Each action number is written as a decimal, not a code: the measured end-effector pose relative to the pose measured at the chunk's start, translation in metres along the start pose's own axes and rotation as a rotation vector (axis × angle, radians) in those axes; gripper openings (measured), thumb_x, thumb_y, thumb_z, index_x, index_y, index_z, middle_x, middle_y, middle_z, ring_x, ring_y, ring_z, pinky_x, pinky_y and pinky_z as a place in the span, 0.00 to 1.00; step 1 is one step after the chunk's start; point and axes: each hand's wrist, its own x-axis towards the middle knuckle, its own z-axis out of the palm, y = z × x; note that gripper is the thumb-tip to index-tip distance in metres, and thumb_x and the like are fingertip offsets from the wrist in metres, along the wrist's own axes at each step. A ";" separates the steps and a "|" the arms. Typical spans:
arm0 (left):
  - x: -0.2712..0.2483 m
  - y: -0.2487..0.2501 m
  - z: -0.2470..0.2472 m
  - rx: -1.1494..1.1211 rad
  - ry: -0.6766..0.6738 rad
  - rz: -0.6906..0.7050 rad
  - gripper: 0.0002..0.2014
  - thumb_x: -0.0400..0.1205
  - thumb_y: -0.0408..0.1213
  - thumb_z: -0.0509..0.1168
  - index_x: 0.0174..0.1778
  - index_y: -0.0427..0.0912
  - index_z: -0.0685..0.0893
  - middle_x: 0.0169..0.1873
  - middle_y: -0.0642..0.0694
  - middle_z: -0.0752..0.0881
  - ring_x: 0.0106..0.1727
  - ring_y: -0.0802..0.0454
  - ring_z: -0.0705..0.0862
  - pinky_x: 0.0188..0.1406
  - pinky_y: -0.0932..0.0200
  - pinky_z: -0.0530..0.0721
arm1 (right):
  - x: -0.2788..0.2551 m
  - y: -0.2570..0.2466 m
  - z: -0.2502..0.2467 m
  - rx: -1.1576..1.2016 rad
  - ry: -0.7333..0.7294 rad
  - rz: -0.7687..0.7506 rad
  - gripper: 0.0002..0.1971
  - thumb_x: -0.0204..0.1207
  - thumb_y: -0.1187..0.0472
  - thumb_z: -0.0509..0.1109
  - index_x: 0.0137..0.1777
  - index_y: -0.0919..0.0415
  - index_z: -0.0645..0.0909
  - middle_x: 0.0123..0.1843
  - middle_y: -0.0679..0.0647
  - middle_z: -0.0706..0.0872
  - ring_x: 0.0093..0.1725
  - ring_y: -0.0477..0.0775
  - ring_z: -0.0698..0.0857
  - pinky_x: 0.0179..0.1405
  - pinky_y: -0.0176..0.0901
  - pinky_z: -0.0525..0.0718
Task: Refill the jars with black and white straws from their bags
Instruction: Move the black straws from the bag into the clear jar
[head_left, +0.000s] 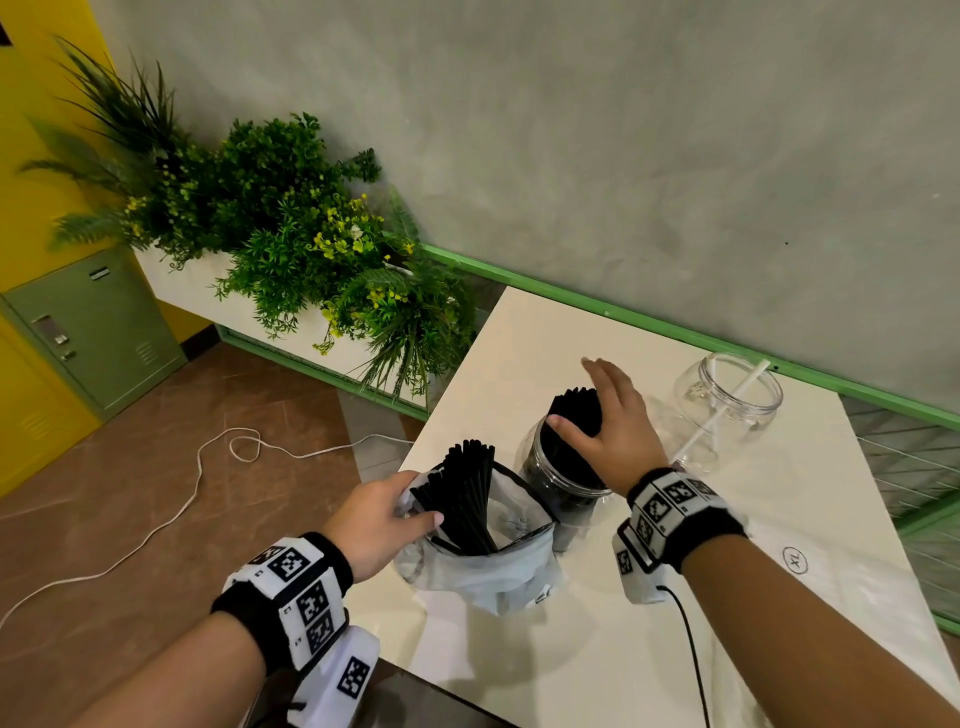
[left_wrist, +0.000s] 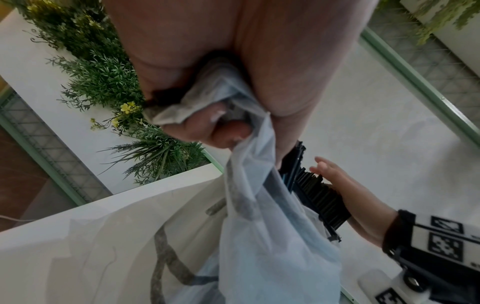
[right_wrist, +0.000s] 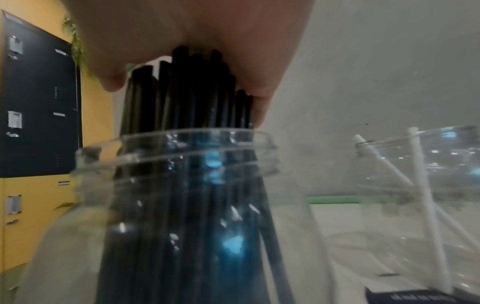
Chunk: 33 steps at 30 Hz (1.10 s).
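Note:
A translucent bag (head_left: 498, 571) stands on the white table (head_left: 571, 660) with black straws (head_left: 467, 499) sticking out of its mouth. My left hand (head_left: 415, 501) grips the bag's left rim; in the left wrist view its fingers (left_wrist: 207, 127) bunch the plastic (left_wrist: 272, 236). Just right of the bag is a clear jar (head_left: 561, 483) packed with a bundle of black straws (head_left: 574, 410). My right hand (head_left: 597, 400) wraps thumb and fingers round the bundle's top above the jar's rim (right_wrist: 182, 148). A second clear jar (head_left: 727, 400) at the back right holds a few white straws (right_wrist: 420, 185).
A flat pale bag marked XL (head_left: 795, 560) lies on the table's right side. Planters of green foliage (head_left: 311, 249) stand beyond the table's left edge. A green rail (head_left: 675, 332) runs along the grey wall behind. A white cable (head_left: 197, 483) trails on the floor.

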 end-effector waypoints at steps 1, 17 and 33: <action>0.000 -0.001 0.000 -0.009 -0.005 -0.004 0.18 0.78 0.44 0.71 0.64 0.54 0.80 0.44 0.61 0.87 0.49 0.61 0.84 0.44 0.68 0.79 | 0.005 -0.006 0.001 -0.066 -0.033 0.006 0.39 0.71 0.31 0.66 0.80 0.41 0.58 0.82 0.48 0.59 0.80 0.53 0.59 0.75 0.54 0.67; -0.001 -0.001 -0.001 0.040 0.003 -0.030 0.20 0.78 0.46 0.70 0.66 0.55 0.78 0.49 0.53 0.88 0.52 0.55 0.84 0.50 0.59 0.81 | 0.028 0.008 -0.009 -0.354 -0.073 -0.026 0.21 0.76 0.40 0.66 0.67 0.44 0.78 0.66 0.47 0.80 0.65 0.58 0.74 0.60 0.54 0.78; -0.004 0.009 -0.003 0.020 0.011 -0.029 0.15 0.78 0.43 0.71 0.59 0.55 0.79 0.41 0.61 0.84 0.48 0.56 0.83 0.42 0.67 0.77 | 0.031 0.009 -0.011 -0.510 -0.167 -0.244 0.15 0.84 0.48 0.57 0.66 0.41 0.80 0.65 0.47 0.81 0.64 0.59 0.78 0.60 0.55 0.78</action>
